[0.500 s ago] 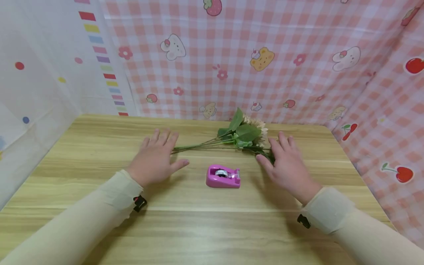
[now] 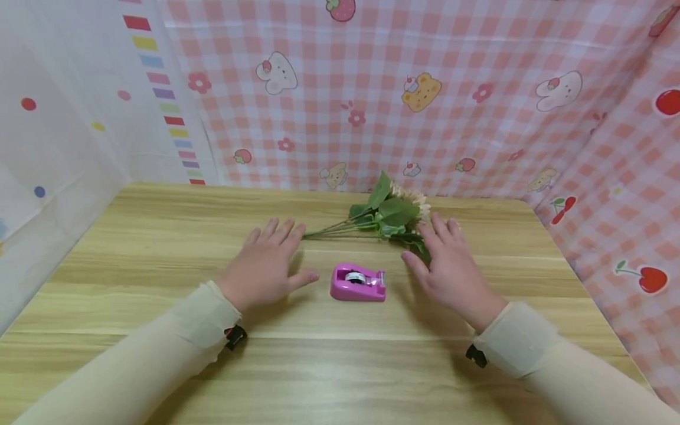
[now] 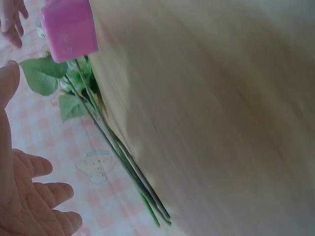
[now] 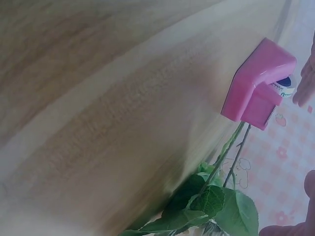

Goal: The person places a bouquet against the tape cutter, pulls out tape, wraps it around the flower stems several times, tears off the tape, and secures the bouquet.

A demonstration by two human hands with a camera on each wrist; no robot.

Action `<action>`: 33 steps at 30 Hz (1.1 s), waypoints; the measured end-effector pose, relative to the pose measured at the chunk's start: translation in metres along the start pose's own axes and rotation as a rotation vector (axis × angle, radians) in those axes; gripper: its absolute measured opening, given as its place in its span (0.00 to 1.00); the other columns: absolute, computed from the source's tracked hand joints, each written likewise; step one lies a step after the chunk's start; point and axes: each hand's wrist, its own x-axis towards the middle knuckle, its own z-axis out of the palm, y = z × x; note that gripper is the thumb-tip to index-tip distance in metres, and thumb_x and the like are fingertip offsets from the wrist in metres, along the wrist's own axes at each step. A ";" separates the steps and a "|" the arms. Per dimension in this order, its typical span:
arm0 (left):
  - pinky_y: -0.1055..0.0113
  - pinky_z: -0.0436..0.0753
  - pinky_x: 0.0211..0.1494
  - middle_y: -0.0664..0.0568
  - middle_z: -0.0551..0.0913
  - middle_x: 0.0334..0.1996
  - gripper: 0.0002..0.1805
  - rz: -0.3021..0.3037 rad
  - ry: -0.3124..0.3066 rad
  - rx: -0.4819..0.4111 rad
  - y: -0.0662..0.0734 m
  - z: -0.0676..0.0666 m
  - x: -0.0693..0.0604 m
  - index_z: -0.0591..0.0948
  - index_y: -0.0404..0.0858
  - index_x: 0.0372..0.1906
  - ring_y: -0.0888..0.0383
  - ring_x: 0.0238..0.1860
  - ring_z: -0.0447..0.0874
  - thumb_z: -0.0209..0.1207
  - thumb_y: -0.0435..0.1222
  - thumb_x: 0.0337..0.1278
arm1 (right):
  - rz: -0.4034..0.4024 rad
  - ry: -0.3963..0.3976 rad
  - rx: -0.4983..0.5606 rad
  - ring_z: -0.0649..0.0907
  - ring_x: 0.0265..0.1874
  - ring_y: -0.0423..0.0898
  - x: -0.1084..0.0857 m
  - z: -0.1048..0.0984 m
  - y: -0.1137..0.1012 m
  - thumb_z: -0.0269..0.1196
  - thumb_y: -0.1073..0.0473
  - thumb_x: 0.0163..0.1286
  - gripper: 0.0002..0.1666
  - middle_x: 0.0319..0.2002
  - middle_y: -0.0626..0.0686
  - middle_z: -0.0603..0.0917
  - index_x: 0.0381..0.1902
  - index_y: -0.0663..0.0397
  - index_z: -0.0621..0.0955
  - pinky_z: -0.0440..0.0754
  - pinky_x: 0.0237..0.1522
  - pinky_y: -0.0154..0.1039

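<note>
A pink tape dispenser (image 2: 357,283) stands on the table between the two hands, touched by neither. Behind it lies a bunch of flowers with green leaves (image 2: 397,212) and pale petals, its thin stems (image 3: 123,157) pointing left. The left hand (image 2: 264,265), fingers spread, hovers at the stem ends; in the left wrist view a gap shows between its fingers and the stems. The right hand (image 2: 451,271) is spread beside the flower heads, its fingertips overlapping them in the head view; contact cannot be told. Nothing is held by either hand.
The wooden table (image 2: 329,378) reaches back to a pink checked cloth (image 2: 319,100) with cartoon prints. A white dotted cloth (image 2: 58,147) hangs at the left, and checked cloth with cherries (image 2: 627,236) at the right.
Both hands have shifted inward, the left one to the right and slightly nearer the table's front, the right one to the left. The flowers and dispenser have stayed in place.
</note>
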 end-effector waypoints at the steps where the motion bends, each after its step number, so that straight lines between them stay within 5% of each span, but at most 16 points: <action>1: 0.31 0.49 0.84 0.40 0.51 0.85 0.55 0.005 -0.004 -0.001 0.002 0.000 0.000 0.53 0.39 0.85 0.33 0.85 0.44 0.53 0.69 0.69 | -0.004 0.002 -0.002 0.44 0.82 0.75 -0.001 0.000 0.000 0.54 0.38 0.82 0.45 0.84 0.68 0.46 0.82 0.61 0.59 0.42 0.81 0.72; 6: 0.33 0.52 0.84 0.40 0.54 0.85 0.56 0.055 -0.019 0.011 0.014 0.003 0.005 0.53 0.39 0.85 0.35 0.85 0.49 0.54 0.70 0.68 | -0.058 -0.009 -0.011 0.53 0.82 0.72 -0.001 0.003 -0.004 0.56 0.43 0.82 0.39 0.83 0.66 0.55 0.79 0.61 0.66 0.49 0.82 0.70; 15: 0.41 0.55 0.86 0.44 0.61 0.83 0.55 0.169 -0.096 -0.049 0.041 0.014 0.017 0.56 0.39 0.85 0.41 0.83 0.58 0.60 0.67 0.66 | -0.199 -0.139 0.003 0.72 0.76 0.62 0.002 0.020 -0.018 0.60 0.48 0.81 0.27 0.76 0.62 0.72 0.69 0.55 0.80 0.67 0.78 0.63; 23: 0.50 0.70 0.80 0.46 0.75 0.75 0.48 0.258 -0.109 -0.024 0.058 0.024 0.025 0.63 0.36 0.81 0.50 0.75 0.75 0.64 0.60 0.67 | -0.271 -0.181 -0.012 0.74 0.75 0.58 0.008 0.029 -0.023 0.63 0.50 0.79 0.19 0.74 0.60 0.75 0.62 0.49 0.86 0.72 0.76 0.58; 33: 0.53 0.80 0.72 0.47 0.84 0.64 0.35 0.255 -0.067 -0.011 0.062 0.027 0.029 0.75 0.38 0.71 0.51 0.65 0.83 0.60 0.57 0.73 | -0.269 -0.240 -0.048 0.73 0.76 0.59 0.011 0.030 -0.028 0.63 0.49 0.79 0.19 0.74 0.61 0.75 0.61 0.49 0.86 0.71 0.77 0.57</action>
